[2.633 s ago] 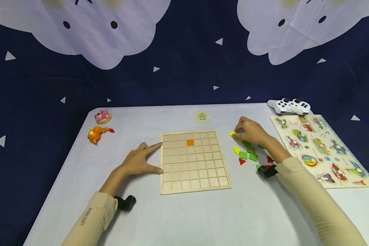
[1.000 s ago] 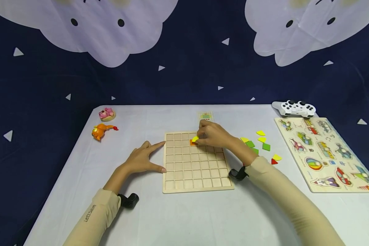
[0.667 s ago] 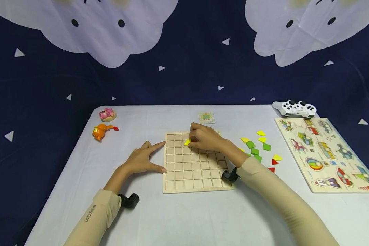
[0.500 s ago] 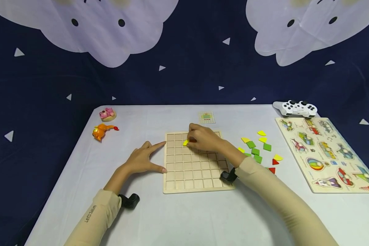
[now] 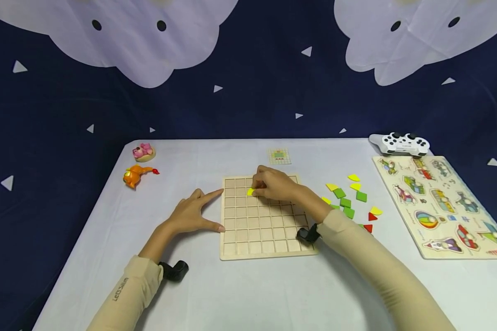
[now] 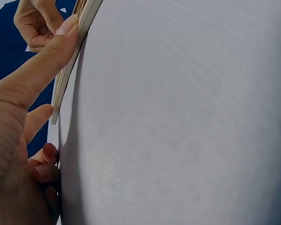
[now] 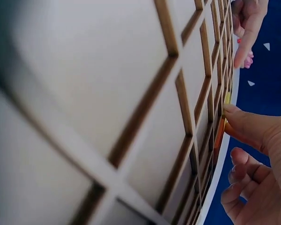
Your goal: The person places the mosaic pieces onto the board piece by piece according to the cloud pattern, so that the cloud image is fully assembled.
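A square wooden grid board (image 5: 242,224) lies in the middle of the white table. At a cell in its second row from the far edge, my right hand (image 5: 276,185) pinches a yellow quarter-circle tile (image 5: 250,191) between thumb and fingers. The right wrist view shows an orange square tile (image 7: 219,137) in the cell beside it; from the head that tile is hidden behind the hand. My left hand (image 5: 189,214) spreads thumb and index finger, both tips touching the board's left edge. In the left wrist view the thumb (image 6: 47,61) presses the edge.
Right of the board lie loose green square tiles (image 5: 345,202), yellow quarter circles (image 5: 355,186) and red triangles (image 5: 372,216). A small pattern card (image 5: 279,156) lies behind it. Farther right are a picture puzzle board (image 5: 439,207) and a white game controller (image 5: 401,144). Toy figures (image 5: 134,175) stand left.
My right hand has carried the yellow tile from the loose pile leftward onto the board, past the orange square to the cell left of it. The left hand stays at the board's edge.
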Demonstrator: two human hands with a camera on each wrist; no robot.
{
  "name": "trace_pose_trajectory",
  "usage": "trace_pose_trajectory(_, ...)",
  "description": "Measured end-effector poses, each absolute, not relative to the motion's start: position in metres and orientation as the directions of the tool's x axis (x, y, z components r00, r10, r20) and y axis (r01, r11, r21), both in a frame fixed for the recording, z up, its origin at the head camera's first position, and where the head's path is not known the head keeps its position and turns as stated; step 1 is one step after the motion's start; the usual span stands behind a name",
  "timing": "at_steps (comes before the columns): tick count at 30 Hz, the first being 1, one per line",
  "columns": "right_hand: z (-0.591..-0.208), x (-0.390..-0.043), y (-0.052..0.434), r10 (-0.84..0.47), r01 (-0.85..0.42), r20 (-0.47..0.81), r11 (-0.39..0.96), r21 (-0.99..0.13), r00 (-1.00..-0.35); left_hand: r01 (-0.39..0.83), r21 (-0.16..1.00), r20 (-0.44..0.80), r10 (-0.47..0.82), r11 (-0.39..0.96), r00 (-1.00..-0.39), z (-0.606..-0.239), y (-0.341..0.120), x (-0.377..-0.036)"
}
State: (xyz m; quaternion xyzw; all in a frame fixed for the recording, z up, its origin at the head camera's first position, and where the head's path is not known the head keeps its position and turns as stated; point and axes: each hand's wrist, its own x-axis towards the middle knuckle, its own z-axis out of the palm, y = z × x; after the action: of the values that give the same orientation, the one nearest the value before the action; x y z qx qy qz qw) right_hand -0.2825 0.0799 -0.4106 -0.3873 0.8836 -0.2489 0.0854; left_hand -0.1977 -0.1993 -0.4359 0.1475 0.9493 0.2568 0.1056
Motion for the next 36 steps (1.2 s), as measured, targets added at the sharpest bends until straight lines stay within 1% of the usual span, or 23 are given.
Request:
trace_pose_trajectory(4,-0.408,-0.283,0.078,-0.729,-0.641,0.019,0.59,-0.491,-0.685,0.226,0.519,-0.123,0.333,0.824,-0.935,-0.435,-0.199,-0.197)
trace_pose_trajectory(11,-0.406,-0.281,0.079,-0.733,-0.658,0.029,0.593,-0.464,-0.68,0.234,0.517,-0.118,0.34,0.823,-0.933,-0.433,-0.197,-0.197)
trace_pose_trajectory(17,-0.408,-0.279,0.08,-0.726,-0.651,-0.005,0.62,-0.437,-0.688,0.226,0.511,-0.124,0.332,0.829,-0.935,-0.434,-0.196,-0.197)
trace_pose_trajectory(24,-0.404,-0.275,0.082,-0.744,-0.712,0.058,0.609,-0.348,-0.665,0.202,0.523,-0.148,0.323,0.828,-0.935,-0.436,-0.196,-0.196)
trace_pose_trajectory(29,-0.395,-0.275,0.102,-0.7,-0.678,0.094,0.635,-0.369,-0.707,0.199,0.525,-0.151,0.321,0.828,-0.935,-0.435,-0.195,-0.195)
trace_pose_trajectory(36,-0.39,-0.279,0.153,-0.611,-0.601,0.105,0.709,-0.368,-0.785,0.207,0.523,-0.143,0.325,0.827,-0.935,-0.433,-0.196,-0.195)
